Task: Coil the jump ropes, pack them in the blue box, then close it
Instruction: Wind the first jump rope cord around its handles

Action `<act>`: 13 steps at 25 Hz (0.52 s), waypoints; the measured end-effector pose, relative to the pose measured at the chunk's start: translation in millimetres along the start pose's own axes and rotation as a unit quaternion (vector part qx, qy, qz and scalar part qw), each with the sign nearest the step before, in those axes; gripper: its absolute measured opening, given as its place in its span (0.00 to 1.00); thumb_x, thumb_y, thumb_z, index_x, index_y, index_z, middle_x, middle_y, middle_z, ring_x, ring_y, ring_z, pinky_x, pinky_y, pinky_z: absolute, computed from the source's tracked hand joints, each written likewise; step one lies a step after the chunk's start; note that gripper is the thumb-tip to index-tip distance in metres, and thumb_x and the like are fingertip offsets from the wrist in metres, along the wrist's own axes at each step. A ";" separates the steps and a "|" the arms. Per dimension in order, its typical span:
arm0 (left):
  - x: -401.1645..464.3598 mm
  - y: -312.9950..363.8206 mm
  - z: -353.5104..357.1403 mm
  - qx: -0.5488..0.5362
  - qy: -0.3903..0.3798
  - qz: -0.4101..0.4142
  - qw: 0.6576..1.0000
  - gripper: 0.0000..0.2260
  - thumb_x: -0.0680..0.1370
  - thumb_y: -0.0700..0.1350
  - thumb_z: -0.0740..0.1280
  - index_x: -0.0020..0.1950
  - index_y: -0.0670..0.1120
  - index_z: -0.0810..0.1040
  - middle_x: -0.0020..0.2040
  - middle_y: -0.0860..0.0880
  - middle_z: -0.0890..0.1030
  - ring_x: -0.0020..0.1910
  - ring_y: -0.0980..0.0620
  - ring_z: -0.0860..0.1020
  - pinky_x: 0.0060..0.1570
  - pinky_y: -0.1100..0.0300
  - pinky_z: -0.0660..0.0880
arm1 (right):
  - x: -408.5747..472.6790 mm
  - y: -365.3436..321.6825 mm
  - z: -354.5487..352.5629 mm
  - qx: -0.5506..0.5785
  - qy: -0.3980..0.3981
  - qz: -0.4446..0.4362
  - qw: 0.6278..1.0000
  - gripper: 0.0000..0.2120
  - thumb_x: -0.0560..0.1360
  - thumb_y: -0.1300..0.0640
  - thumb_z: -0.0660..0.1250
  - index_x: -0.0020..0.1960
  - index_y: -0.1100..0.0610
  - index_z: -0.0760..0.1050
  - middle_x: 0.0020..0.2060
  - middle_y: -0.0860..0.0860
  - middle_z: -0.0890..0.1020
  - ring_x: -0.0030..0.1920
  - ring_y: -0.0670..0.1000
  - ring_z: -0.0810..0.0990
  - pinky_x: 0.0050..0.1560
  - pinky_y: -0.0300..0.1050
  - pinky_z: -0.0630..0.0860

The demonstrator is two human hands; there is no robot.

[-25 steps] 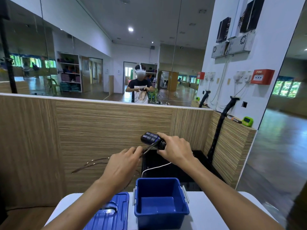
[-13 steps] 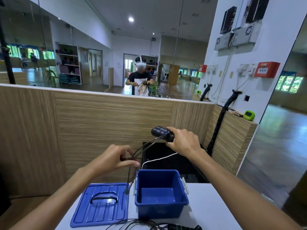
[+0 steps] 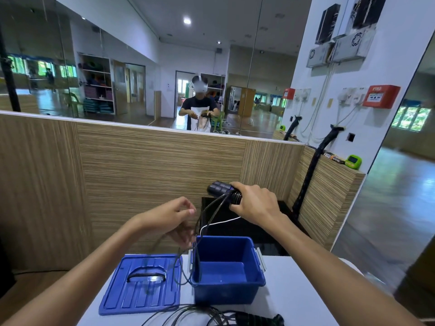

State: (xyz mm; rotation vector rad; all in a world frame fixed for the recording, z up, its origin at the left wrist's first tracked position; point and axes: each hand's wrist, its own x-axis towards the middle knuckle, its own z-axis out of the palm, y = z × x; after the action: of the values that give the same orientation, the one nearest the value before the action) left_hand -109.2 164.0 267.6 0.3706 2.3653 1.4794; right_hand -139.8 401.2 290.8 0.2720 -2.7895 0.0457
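My right hand (image 3: 255, 208) grips the black handles (image 3: 220, 189) of a jump rope above the far edge of the table. Its dark cord (image 3: 188, 262) hangs in loops down past the left wall of the open blue box (image 3: 227, 291). My left hand (image 3: 171, 217) is level with the loops, left of the box, fingers curled around the cord. The box's inside looks bare. Its blue lid (image 3: 141, 285) lies flat to the left, handle up. A second black jump rope (image 3: 219, 317) lies loose at the table's near edge.
The white table (image 3: 299, 300) stands against a wood-panelled partition (image 3: 141, 175) topped by a wall mirror. A black unit with a white cable (image 3: 221, 223) sits behind the box. On the right, a black hose (image 3: 310, 170) runs up the panelled ledge.
The view has tilted down, showing more table and the second rope. My left hand has drawn the cord down and left into hanging loops. My right hand stays on the handles.
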 end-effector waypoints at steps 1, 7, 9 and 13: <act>-0.1 -0.8 3.6 -0.045 -0.014 -0.019 0.999 0.08 0.85 0.43 0.54 0.61 0.42 0.67 0.38 0.38 0.83 0.35 0.46 0.83 0.34 0.57 0.80 | -0.4 -4.2 -2.7 0.006 0.005 -0.013 1.000 0.30 0.75 0.39 0.67 0.74 0.41 0.65 0.56 0.52 0.83 0.56 0.60 0.81 0.50 0.51 0.76; 7.7 -23.9 -0.9 0.033 -0.086 -0.005 0.996 0.12 0.83 0.40 0.57 0.63 0.47 0.76 0.47 0.40 0.85 0.46 0.43 0.84 0.48 0.52 0.81 | -2.8 -14.0 -19.9 0.031 0.031 -0.066 0.997 0.31 0.75 0.39 0.67 0.75 0.40 0.62 0.56 0.51 0.83 0.54 0.58 0.82 0.51 0.52 0.79; 8.5 -31.2 2.7 0.080 -0.109 0.003 0.991 0.13 0.82 0.40 0.61 0.64 0.51 0.76 0.47 0.42 0.85 0.46 0.46 0.84 0.48 0.53 0.81 | -4.0 -14.6 -21.6 0.037 0.030 -0.067 0.997 0.30 0.75 0.39 0.67 0.75 0.40 0.63 0.56 0.51 0.83 0.54 0.58 0.82 0.52 0.53 0.79; 17.5 -45.9 23.0 0.266 -0.082 0.056 0.959 0.18 0.75 0.54 0.71 0.64 0.57 0.76 0.38 0.52 0.80 0.35 0.57 0.79 0.39 0.59 0.78 | -5.2 -15.5 -20.2 0.048 0.017 -0.055 0.997 0.30 0.75 0.40 0.68 0.75 0.40 0.64 0.57 0.51 0.83 0.55 0.58 0.81 0.52 0.52 0.78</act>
State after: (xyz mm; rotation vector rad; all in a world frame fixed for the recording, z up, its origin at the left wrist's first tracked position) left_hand -118.1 169.8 214.4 0.7337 2.6064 0.7877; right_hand -125.3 388.2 308.1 0.4428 -2.7373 0.1565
